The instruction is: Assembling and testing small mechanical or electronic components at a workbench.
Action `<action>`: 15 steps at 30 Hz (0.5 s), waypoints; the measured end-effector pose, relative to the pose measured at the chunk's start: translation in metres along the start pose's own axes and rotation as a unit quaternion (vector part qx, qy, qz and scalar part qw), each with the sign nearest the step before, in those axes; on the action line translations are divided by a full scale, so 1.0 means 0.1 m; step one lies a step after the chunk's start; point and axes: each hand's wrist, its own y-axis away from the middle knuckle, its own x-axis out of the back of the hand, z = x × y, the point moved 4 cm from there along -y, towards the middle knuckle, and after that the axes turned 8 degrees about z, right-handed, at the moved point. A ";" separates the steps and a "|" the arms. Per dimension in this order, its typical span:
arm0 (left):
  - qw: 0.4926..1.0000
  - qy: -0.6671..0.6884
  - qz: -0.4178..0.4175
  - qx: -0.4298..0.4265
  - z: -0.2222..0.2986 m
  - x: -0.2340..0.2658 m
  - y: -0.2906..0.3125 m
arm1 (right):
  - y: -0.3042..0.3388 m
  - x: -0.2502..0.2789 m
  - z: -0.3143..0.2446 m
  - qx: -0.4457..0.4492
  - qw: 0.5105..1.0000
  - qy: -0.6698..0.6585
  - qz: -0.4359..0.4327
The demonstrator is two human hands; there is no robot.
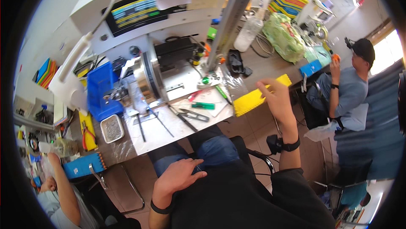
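Note:
My right hand point(277, 100) is stretched out to the right, over a yellow strip with toothed edges point(249, 102) at the desk's front right edge. Its fingers are bent and drawn together. What they hold, if anything, cannot be made out. Above my lap lies my left hand point(179, 176), palm down with fingers stretched out and nothing in it. On the white work surface point(160, 123) between the hands and the machine lie a pair of dark tweezers point(182, 118), a grey utility knife point(194, 115), a green flat piece point(203, 106) and a green marker point(224, 94).
Ahead stands a machine with a round metal wheel point(146, 77) and a screen. A blue bin point(101, 94), a small tray of grey bits point(112, 128) and red pliers point(88, 137) are at left. One co-worker point(351, 81) sits at right, another point(63, 191) at left.

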 end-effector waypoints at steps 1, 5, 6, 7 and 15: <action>0.999 0.002 0.034 0.011 0.08 0.02 -0.03 | -0.04 0.17 0.13 0.045 0.993 0.096 0.052; 0.993 0.022 0.108 0.031 0.12 0.05 -0.13 | -0.10 0.61 0.83 0.025 0.973 0.209 0.091; 0.994 0.020 0.102 0.030 0.13 0.05 -0.14 | -0.09 0.65 0.95 0.019 0.973 0.209 0.091; 0.994 0.021 0.102 0.043 0.12 0.05 -0.16 | -0.09 0.67 1.07 0.008 0.976 0.200 0.088; 0.990 0.007 0.114 0.083 0.15 0.05 -0.27 | -0.07 0.47 1.37 0.033 0.986 0.155 0.042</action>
